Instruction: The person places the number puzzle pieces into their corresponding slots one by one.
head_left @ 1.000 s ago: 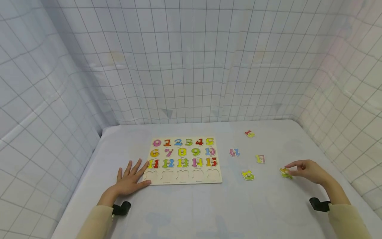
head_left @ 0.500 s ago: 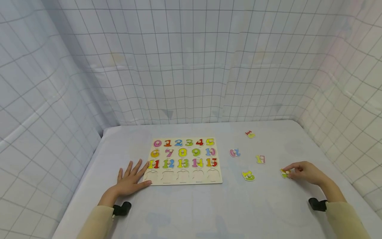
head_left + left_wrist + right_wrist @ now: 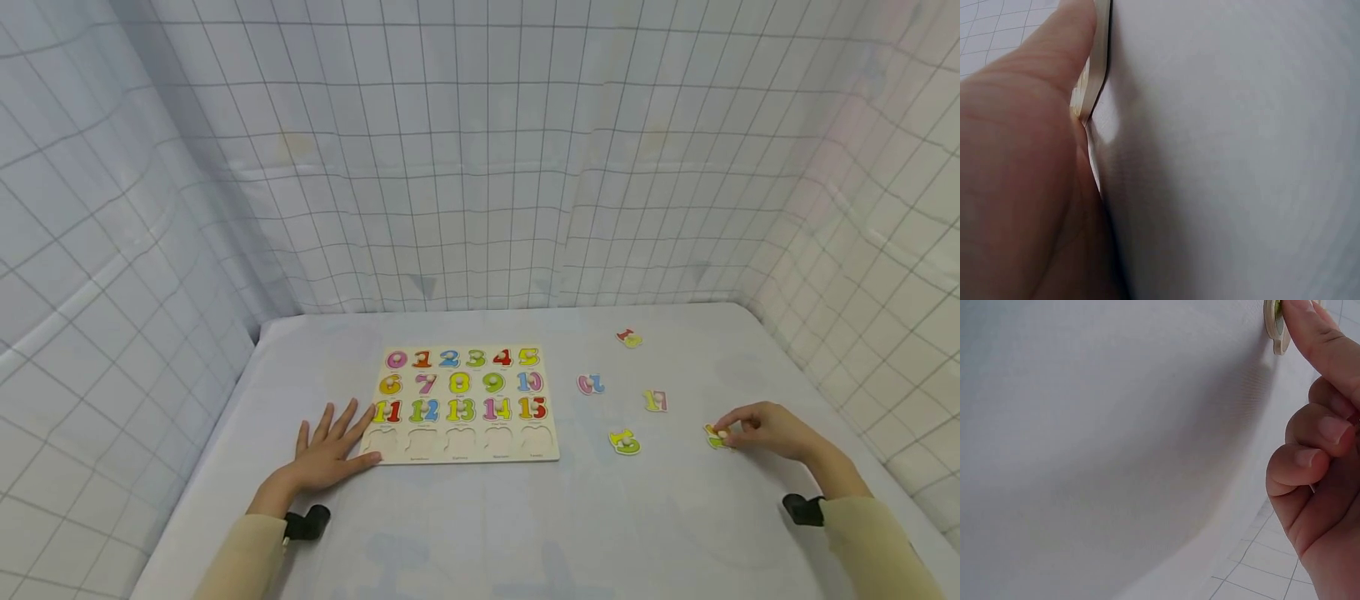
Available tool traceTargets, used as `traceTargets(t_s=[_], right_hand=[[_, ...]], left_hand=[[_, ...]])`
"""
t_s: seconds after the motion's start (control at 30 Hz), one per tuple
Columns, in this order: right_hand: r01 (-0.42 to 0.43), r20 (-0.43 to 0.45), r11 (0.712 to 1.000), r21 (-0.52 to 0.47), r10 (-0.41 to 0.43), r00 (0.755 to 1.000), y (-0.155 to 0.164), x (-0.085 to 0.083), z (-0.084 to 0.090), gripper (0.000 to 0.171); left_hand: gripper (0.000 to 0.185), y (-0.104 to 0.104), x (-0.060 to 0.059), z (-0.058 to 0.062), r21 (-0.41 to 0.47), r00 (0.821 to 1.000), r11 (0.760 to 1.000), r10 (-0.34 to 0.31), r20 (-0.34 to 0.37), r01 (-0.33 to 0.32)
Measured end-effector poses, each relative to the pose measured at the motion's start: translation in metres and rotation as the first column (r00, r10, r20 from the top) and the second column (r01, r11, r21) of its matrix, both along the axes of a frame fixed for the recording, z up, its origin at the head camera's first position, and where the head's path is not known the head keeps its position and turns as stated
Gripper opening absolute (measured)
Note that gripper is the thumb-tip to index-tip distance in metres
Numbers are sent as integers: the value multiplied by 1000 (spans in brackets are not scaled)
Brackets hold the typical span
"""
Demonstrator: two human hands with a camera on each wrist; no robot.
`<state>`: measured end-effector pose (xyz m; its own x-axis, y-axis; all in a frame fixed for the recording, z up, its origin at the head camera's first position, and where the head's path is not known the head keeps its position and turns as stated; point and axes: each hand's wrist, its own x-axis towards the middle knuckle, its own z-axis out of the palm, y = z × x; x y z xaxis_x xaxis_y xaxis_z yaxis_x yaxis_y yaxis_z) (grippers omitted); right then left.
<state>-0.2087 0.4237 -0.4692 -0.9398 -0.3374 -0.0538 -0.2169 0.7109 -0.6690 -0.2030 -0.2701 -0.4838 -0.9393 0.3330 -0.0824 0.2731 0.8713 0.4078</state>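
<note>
My left hand [image 3: 326, 457] lies with spread fingers on the left edge of a wooden number puzzle board [image 3: 480, 457]; the thumb touches its lower left corner. Number pieces with knobs fill the upper three rows, and the bottom row shows bare recesses. On the right side of the table, my right hand [image 3: 768, 429] pinches a yellow-and-green number puzzle piece [image 3: 712, 437] between thumb and index finger. That piece's rim shows at the thumb tip in the right wrist view, close over the cloth. Its numeral is partly hidden by the fingers.
Loose number pieces lie between board and right hand: a yellow-green one [image 3: 624, 442], a pink-and-yellow 17 [image 3: 656, 401], a pink-and-blue 20 [image 3: 590, 384] and a red-and-yellow one [image 3: 629, 337]. White gridded curtains [image 3: 480, 208] stand around the white-covered table [image 3: 480, 533].
The right thumb and index finger have closed on the yellow-and-green puzzle piece, and that hand has shifted slightly left. My left hand stays in place on the board.
</note>
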Motion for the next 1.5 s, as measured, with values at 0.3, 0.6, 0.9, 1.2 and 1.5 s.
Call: traceTargets(t_s=[0.3, 0.6, 0.9, 1.2, 1.5], right_hand=[[82, -1, 994, 74, -82, 997, -6, 2, 0, 25], [82, -59, 996, 46, -79, 995, -59, -17, 19, 28], [-68, -100, 997, 23, 70, 993, -162, -54, 15, 19], [-273, -128, 955, -118, 258, 958, -294, -68, 14, 14], [-265, -163, 963, -52, 254, 953, -408, -58, 14, 17]], left_hand=[[86, -1, -1, -4, -27, 1000, 1000, 13, 4, -13], [86, -1, -2, -4, -19, 1000, 1000, 16, 2, -16], [85, -5, -5, -9, -26, 1000, 1000, 16, 6, -16], [85, -4, -4, -9, -3, 1000, 1000, 7, -1, -7], [85, -4, -5, -10, -22, 1000, 1000, 18, 2, -18]])
